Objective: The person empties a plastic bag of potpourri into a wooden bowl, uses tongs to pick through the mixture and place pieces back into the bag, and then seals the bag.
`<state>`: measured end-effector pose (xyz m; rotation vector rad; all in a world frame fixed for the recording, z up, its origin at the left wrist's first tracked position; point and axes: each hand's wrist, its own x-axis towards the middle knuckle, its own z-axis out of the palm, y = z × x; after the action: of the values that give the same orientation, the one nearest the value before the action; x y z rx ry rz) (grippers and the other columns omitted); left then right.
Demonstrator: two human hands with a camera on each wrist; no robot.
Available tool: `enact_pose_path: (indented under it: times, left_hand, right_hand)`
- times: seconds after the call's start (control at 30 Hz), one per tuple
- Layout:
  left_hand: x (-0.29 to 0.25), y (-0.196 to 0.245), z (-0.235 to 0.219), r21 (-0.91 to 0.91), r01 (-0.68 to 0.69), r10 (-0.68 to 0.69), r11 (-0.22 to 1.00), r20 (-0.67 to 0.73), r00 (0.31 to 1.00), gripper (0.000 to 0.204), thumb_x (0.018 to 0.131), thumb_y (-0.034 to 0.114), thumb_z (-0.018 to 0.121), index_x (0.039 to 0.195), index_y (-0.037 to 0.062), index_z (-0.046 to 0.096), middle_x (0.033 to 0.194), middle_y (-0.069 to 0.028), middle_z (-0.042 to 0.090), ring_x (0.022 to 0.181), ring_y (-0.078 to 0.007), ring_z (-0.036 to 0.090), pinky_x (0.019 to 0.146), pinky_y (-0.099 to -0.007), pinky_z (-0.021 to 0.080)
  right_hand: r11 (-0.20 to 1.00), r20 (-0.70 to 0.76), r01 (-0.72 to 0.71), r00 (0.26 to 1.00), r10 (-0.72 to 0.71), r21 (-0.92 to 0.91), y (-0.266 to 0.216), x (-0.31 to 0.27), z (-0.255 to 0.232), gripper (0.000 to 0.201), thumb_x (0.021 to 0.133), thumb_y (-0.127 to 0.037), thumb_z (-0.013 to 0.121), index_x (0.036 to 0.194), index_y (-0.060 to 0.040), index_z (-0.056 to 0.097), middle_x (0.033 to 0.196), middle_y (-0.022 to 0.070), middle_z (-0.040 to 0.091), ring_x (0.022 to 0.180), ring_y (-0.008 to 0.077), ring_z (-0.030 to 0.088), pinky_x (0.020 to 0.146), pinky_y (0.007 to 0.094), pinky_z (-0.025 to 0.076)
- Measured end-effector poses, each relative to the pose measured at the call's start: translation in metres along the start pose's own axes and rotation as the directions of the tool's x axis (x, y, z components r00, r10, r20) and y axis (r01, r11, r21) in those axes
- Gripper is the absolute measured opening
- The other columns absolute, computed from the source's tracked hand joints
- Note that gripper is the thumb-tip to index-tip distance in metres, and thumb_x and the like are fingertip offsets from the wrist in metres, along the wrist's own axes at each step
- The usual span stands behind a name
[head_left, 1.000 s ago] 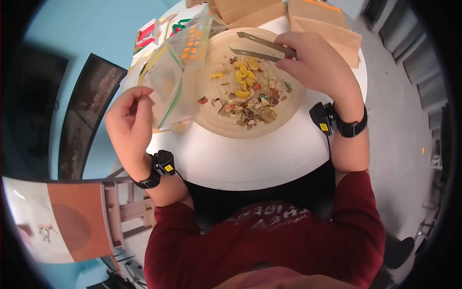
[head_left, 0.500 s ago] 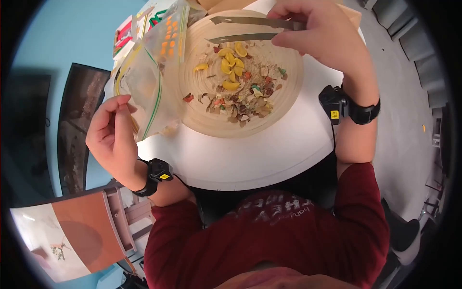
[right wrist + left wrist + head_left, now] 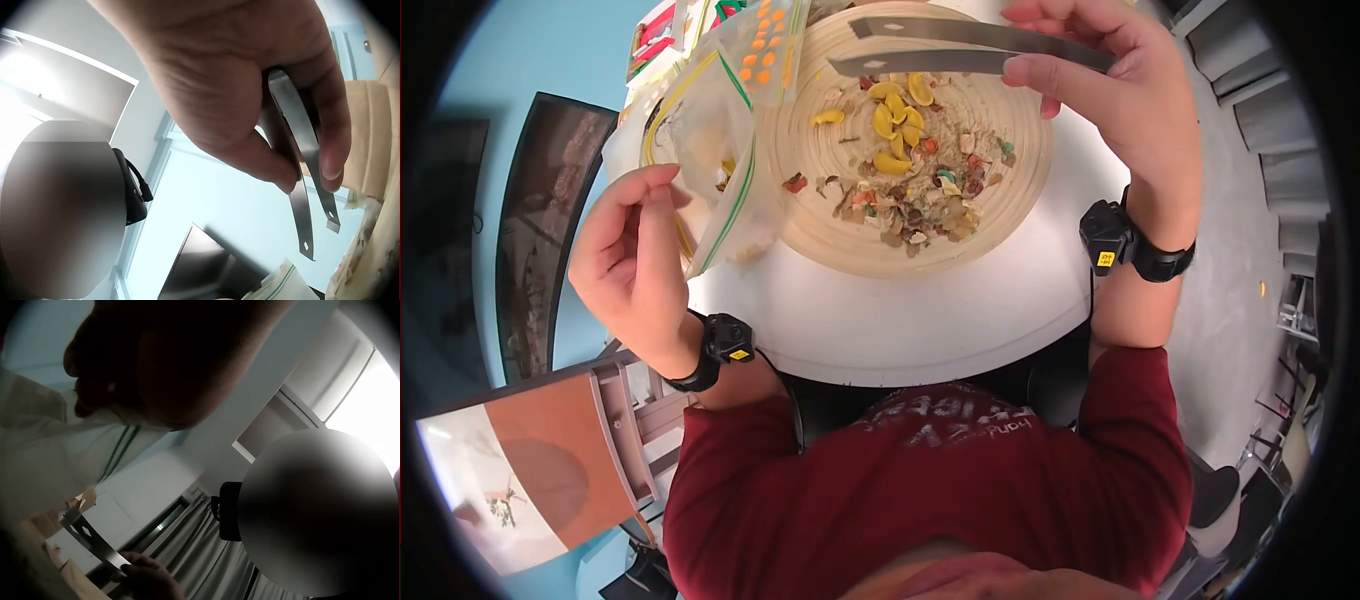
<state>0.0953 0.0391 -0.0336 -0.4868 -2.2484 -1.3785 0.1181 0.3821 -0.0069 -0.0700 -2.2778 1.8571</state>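
My left hand [image 3: 628, 250] pinches the edge of a clear zip bag [image 3: 710, 115] with green and yellow seal strips, its mouth spread beside the plate. A small yellow and dark bit shows through the bag. In my right hand [image 3: 1135, 100] is a pair of wide metal tongs [image 3: 980, 37], held between thumb and fingers above the plate's far side. Their two tips are apart, with nothing between them, as the right wrist view also shows. On the round pale wooden plate [image 3: 810, 240] lie several curved yellow pieces [image 3: 890, 163] and a heap of dried mixed flakes [image 3: 920, 215].
Orange dots mark a clear bag [image 3: 765, 50] behind the zip bag. Red and green items [image 3: 655, 40] stand at the table's far left. Brown paper bags [image 3: 365, 137] appear in the right wrist view. The white table's [image 3: 850, 340] rounded front edge is near my body.
The tongs and right hand have lifted away from the plate and shifted right. The left hand keeps its hold on the bag, where a yellow bit now shows. The head view has shifted.
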Motion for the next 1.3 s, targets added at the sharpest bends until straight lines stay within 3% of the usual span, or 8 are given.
enact_pose_path:
  times: [0.27,0.6,0.7,0.73,0.97,1.07,1.2,1.3]
  left_hand:
    - [-0.001,0.001,-0.002,-0.045,0.030,-0.030,0.999,0.002,1.000,0.014,0.097,-0.006,0.062,0.105,-0.0069,0.074,0.083,-0.0059,0.070,0.068,-0.0045,0.056,0.063,-0.0179,0.040]
    - [0.000,-0.005,-0.001,-0.048,0.060,-0.059,0.997,0.021,0.998,0.013,0.097,-0.005,0.063,0.104,-0.0046,0.074,0.082,-0.0056,0.070,0.060,-0.0035,0.055,0.056,-0.0178,0.039]
    - [0.000,-0.003,0.000,-0.025,0.080,-0.080,0.996,0.018,0.997,0.013,0.097,-0.005,0.063,0.104,-0.0038,0.074,0.082,-0.0055,0.070,0.060,-0.0033,0.056,0.055,-0.0176,0.039]
    - [0.000,-0.002,0.000,-0.026,0.085,-0.084,0.996,0.017,0.996,0.013,0.097,-0.005,0.063,0.104,-0.0037,0.074,0.082,-0.0054,0.070,0.061,-0.0033,0.056,0.055,-0.0176,0.039]
    - [0.000,0.001,0.004,-0.033,0.083,-0.083,0.996,-0.003,0.997,0.014,0.096,-0.005,0.063,0.104,-0.0040,0.074,0.082,-0.0044,0.069,0.061,-0.0033,0.055,0.056,-0.0184,0.040]
    - [0.001,0.000,0.004,-0.036,0.082,-0.082,0.996,-0.006,0.997,0.014,0.096,-0.005,0.063,0.103,-0.0043,0.074,0.083,-0.0044,0.069,0.061,-0.0033,0.055,0.057,-0.0188,0.040]
    - [0.000,-0.002,0.003,-0.020,0.086,-0.086,0.996,0.000,0.996,0.014,0.095,-0.005,0.062,0.102,-0.0050,0.074,0.083,-0.0045,0.069,0.065,-0.0049,0.059,0.060,-0.0192,0.042]
    - [0.001,-0.004,0.003,-0.014,0.063,-0.063,0.998,-0.011,0.998,0.014,0.094,-0.005,0.062,0.102,-0.0057,0.074,0.083,-0.0040,0.069,0.070,-0.0067,0.063,0.064,-0.0198,0.046]
  right_hand:
    - [0.989,-0.182,0.142,0.972,-0.149,-0.051,0.001,0.002,0.006,0.032,0.076,0.010,0.082,0.105,0.0009,0.070,0.095,0.0047,0.073,0.081,0.0093,0.069,0.069,0.0209,0.055]
    - [0.929,0.014,0.317,0.947,-0.320,-0.192,0.039,0.009,-0.003,0.043,0.079,0.009,0.080,0.120,0.0030,0.068,0.106,0.0039,0.074,0.082,0.0067,0.068,0.071,0.0231,0.052]
    - [0.936,0.035,0.298,0.954,-0.297,-0.189,0.028,0.002,0.013,0.035,0.074,-0.002,0.078,0.109,-0.0001,0.073,0.078,0.0026,0.067,0.070,0.0132,0.063,0.063,0.0266,0.048]
    - [0.934,0.054,0.286,0.958,-0.281,-0.214,0.027,-0.001,0.013,0.037,0.070,0.003,0.083,0.106,-0.0031,0.073,0.080,-0.0039,0.062,0.073,0.0041,0.055,0.060,0.0195,0.040]
    - [0.874,0.346,0.384,0.897,-0.276,-0.298,0.038,0.001,0.013,0.033,0.072,0.001,0.082,0.103,-0.0025,0.074,0.100,0.0014,0.070,0.074,0.0076,0.057,0.057,0.0232,0.042]
    - [0.955,0.311,0.158,0.948,-0.074,-0.252,0.032,-0.003,0.014,0.038,0.072,0.008,0.081,0.108,-0.0010,0.072,0.105,0.0043,0.071,0.075,0.0108,0.061,0.067,0.0232,0.052]
    - [0.850,0.253,0.226,0.961,-0.114,-0.476,0.037,0.002,0.003,0.040,0.073,0.006,0.083,0.112,-0.0019,0.075,0.102,0.0044,0.074,0.078,0.0108,0.064,0.067,0.0242,0.053]
    - [0.911,0.184,0.269,0.958,-0.220,-0.314,0.045,0.005,0.005,0.034,0.077,0.004,0.082,0.110,-0.0020,0.077,0.106,0.0055,0.077,0.083,0.0103,0.069,0.065,0.0250,0.052]
